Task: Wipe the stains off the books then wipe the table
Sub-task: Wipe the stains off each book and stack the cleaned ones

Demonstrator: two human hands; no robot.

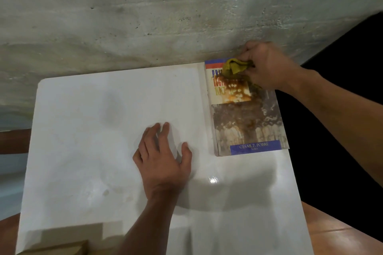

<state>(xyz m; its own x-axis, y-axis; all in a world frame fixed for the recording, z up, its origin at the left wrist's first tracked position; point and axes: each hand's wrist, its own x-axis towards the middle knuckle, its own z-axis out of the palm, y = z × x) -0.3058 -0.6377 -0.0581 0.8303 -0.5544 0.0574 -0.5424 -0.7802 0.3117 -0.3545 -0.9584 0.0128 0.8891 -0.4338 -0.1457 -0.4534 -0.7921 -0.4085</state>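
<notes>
Item: stained paperback book (247, 116), far right corner of my white glossy table (99, 130).

Brown smears across cover; blue band reads "CESAR P. POBRE"; long axis runs away from me, title end farthest. My right hand (267, 66) clutches a crumpled yellow-green cloth (235, 68) on its top; my left hand (163, 157) lies flat, fingers spread.

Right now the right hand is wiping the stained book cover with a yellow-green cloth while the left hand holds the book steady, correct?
Not quite. The head view shows the left hand resting flat on the white table, apart from the book, not holding it. The rest stands: the right hand grips the yellow-green cloth on the stained cover.
</notes>
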